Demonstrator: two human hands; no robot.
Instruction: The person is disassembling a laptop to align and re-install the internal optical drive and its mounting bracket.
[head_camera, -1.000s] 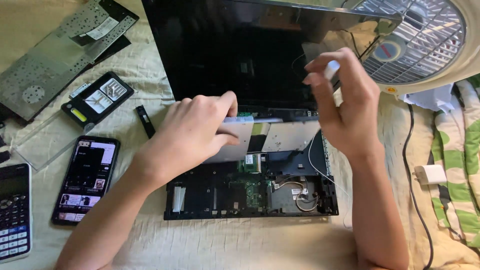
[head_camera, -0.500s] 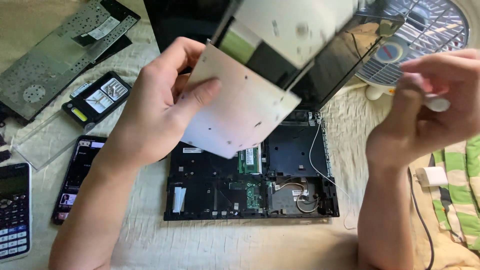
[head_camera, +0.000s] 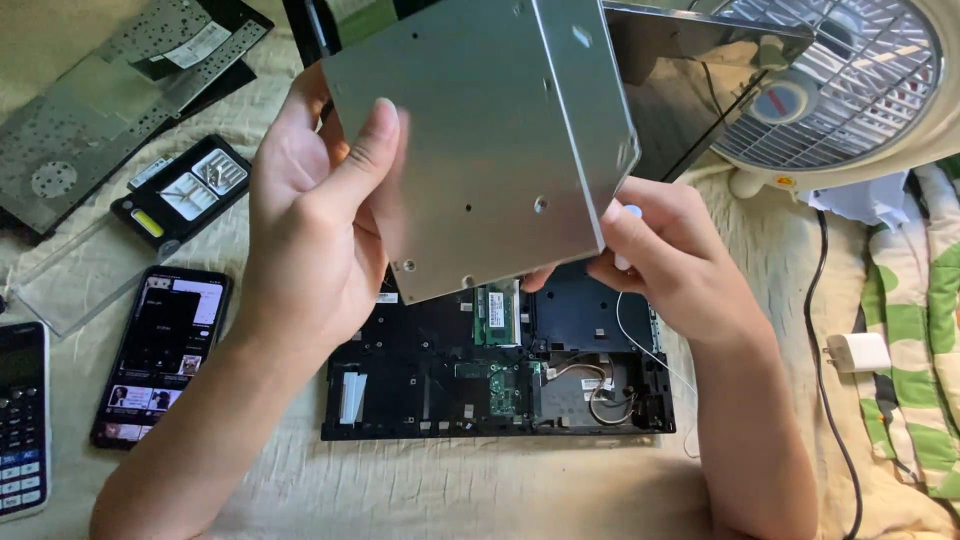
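While both of my hands hold a flat silver metal drive casing (head_camera: 480, 140) up in the air, I judge the step is best done by keeping the casing level and gripped by its edges, away from the screw holes and the thin lip, so it neither bends nor slips down onto the exposed boards.

All places below are given relative to the opened black laptop base (head_camera: 497, 375), which lies on a cream bedsheet (head_camera: 420, 490) with its green circuit boards and thin wires showing.

- The casing hovers above and slightly behind the base, tilted, its lower edge just over the base's rear.
- My left hand (head_camera: 315, 230) is up and left of the base, forearm rising from the lower left. It is clasped on the casing's left edge, thumb pressed across the front face, fingers hidden behind.
- My right hand (head_camera: 670, 255) is above the base's right half, forearm rising from the lower right. It pinches the casing's lower right corner and also seems to hold a small white object, too hidden to identify.
- The laptop's dark screen stands behind the base, mostly covered by the casing.
- Left of the base lie a smartphone (head_camera: 160, 355), a calculator (head_camera: 22, 415) and a small black parts tray (head_camera: 180, 192).
- Far left and behind lies a detached keyboard panel (head_camera: 110, 110).
- Right and behind stands a white fan (head_camera: 830, 85); right lies a white plug (head_camera: 858, 352) on a black cable.
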